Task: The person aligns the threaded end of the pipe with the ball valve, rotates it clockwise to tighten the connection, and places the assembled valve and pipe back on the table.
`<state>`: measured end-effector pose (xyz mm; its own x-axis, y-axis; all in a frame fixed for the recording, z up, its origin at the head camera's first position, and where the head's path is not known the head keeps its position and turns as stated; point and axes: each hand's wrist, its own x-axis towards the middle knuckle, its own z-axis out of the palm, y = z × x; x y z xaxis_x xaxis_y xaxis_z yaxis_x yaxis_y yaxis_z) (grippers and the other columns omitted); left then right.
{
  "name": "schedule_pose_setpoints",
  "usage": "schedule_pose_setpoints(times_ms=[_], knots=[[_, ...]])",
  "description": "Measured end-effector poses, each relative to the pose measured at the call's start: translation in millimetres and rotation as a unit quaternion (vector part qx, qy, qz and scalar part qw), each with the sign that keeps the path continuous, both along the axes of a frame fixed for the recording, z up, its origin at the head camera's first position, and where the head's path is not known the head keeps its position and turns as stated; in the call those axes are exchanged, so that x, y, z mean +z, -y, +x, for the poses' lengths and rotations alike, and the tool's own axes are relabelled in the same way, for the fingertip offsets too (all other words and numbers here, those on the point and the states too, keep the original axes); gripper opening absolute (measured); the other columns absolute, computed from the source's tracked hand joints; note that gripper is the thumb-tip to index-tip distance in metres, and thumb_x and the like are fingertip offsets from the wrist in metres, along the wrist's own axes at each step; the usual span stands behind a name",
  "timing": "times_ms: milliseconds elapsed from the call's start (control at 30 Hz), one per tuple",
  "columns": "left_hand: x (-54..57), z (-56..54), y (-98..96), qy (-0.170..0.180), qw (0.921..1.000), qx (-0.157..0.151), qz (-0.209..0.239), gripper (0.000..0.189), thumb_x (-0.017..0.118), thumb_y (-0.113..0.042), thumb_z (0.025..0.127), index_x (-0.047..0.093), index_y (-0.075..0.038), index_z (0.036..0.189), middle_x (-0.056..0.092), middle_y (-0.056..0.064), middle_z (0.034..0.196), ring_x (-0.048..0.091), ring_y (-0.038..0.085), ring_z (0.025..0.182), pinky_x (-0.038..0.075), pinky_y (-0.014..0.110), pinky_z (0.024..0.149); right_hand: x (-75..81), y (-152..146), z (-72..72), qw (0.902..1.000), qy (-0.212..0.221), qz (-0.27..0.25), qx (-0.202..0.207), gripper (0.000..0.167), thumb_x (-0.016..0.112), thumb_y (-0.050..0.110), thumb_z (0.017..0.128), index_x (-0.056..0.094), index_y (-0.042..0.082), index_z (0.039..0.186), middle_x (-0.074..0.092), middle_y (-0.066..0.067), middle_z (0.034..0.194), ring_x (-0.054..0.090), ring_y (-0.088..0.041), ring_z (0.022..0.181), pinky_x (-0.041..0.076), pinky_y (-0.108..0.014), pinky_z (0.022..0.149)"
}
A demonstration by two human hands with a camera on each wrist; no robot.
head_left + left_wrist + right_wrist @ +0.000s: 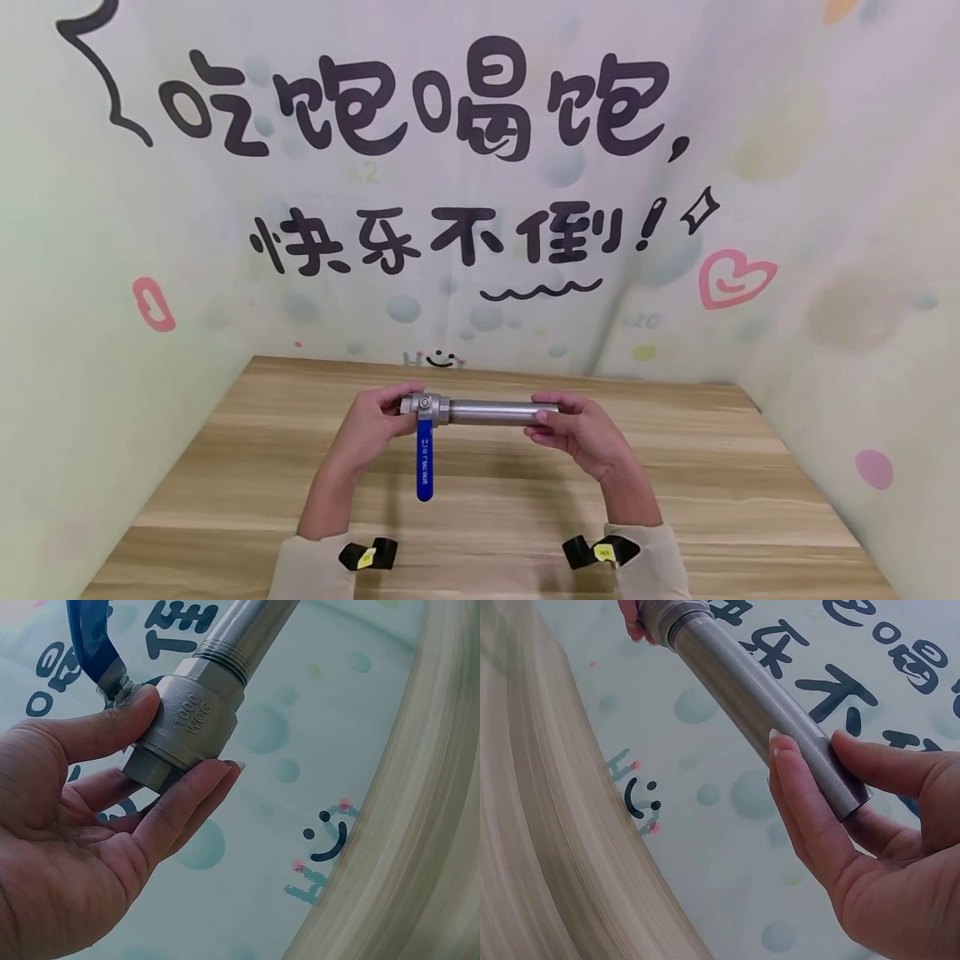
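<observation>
ball valve point(425, 404) gripped in left hand point(375, 427); joined pipe point(491, 412) held by right hand point(587, 432).

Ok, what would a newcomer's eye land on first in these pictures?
Probably the large black Chinese characters across the pale backdrop. Below them, over the wood-grain tabletop, the left hand grips a silvery metal ball valve and the right hand holds the silvery metal pipe joined to it. On the valve, the long blue lever stands out too.
</observation>
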<state>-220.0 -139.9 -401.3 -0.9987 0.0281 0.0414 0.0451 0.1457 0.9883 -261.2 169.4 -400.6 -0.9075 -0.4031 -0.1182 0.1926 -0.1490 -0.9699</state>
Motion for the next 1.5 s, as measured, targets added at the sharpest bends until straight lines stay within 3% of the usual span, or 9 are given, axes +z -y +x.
schedule_pose_setpoints(times_ms=[400,867,1167,1400,1500], knots=[[-2.6,0.6,0.5,0.003,1.0000,-0.003,0.009,0.039,0.065,0.001,0.088,0.064,-0.003,0.126,0.059,0.020,0.123,0.062,0.020,0.093,0.054,0.029,0.078,-4.0,1.3,0.3,0.9998,0.000,0.021,-0.005,0.047,0.063,0.011,0.094,0.047,-0.015,0.130,0.057,-0.017,0.108,0.071,-0.020,0.083,0.057,-0.030,0.079],[1.5,-0.3,-0.3,-0.007,0.9999,-0.009,-0.003,0.040,0.066,0.001,0.088,0.063,-0.003,0.127,0.059,0.018,0.123,0.060,0.023,0.095,0.053,0.029,0.079,-2.9,2.0,-1.1,0.9987,0.007,0.039,-0.032,0.039,0.064,0.017,0.095,0.056,-0.012,0.120,0.063,-0.015,0.100,0.071,-0.020,0.081,0.057,-0.029,0.077],[1.8,-1.4,1.4,-0.013,0.9999,-0.008,-0.004,0.041,0.064,0.003,0.087,0.063,-0.002,0.127,0.060,0.019,0.122,0.060,0.022,0.095,0.053,0.027,0.078,-1.3,0.5,-1.6,0.9998,-0.003,0.008,-0.018,0.034,0.064,-0.007,0.086,0.063,0.001,0.119,0.055,-0.016,0.113,0.070,-0.023,0.086,0.057,-0.033,0.081],[0.1,-0.1,1.2,-0.002,1.0000,-0.004,0.001,0.041,0.064,0.005,0.087,0.063,-0.003,0.127,0.059,0.019,0.123,0.060,0.022,0.095,0.053,0.027,0.078,-1.9,0.7,-1.3,0.9999,-0.008,0.011,-0.010,0.044,0.063,-0.009,0.086,0.051,-0.012,0.129,0.053,-0.015,0.114,0.069,-0.023,0.087,0.056,-0.034,0.082],[-0.3,0.5,1.1,-0.001,1.0000,-0.003,0.003,0.041,0.064,0.005,0.087,0.063,-0.004,0.127,0.059,0.019,0.123,0.059,0.022,0.095,0.053,0.027,0.078,-2.3,0.9,-1.1,0.9998,-0.010,0.014,-0.009,0.040,0.063,-0.006,0.088,0.053,-0.010,0.126,0.053,-0.016,0.114,0.069,-0.023,0.086,0.056,-0.033,0.081]])
